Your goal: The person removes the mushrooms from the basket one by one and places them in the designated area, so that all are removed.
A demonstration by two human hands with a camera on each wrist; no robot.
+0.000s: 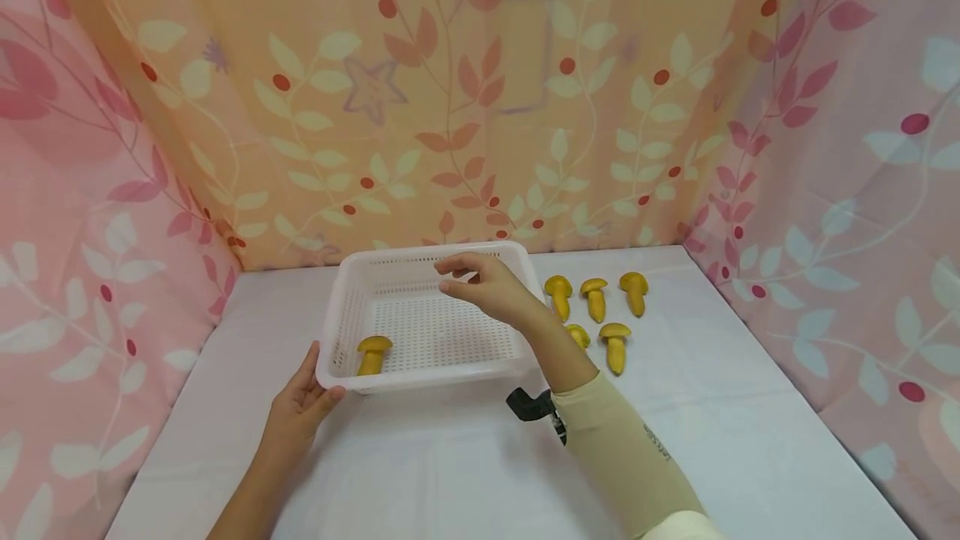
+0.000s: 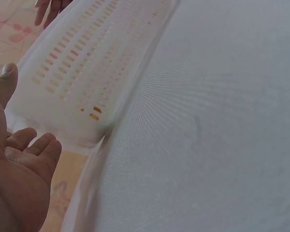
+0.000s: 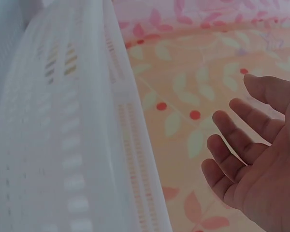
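A white perforated plastic basket (image 1: 442, 375) stands on the table, with one yellow mushroom (image 1: 372, 357) in its front left corner. My left hand (image 1: 298, 411) holds that corner from outside, thumb at the front rim and fingers along the left side. In the left wrist view, the left hand (image 2: 24, 164) shows its fingertips at the basket wall (image 2: 63, 96). Over the basket's right half hovers my right hand (image 1: 487, 286), holding nothing. Its fingers spread loosely in the right wrist view, where the right hand (image 3: 261, 150) is apart from the basket (image 3: 87, 145).
Several more yellow mushrooms (image 1: 616, 348) lie in two rows on the white table (image 1: 420, 465), right of the basket. My right forearm partly covers one mushroom (image 1: 577, 335). A black strap piece (image 1: 528, 404) juts from the right wrist. Floral curtains (image 1: 465, 107) enclose the back and sides.
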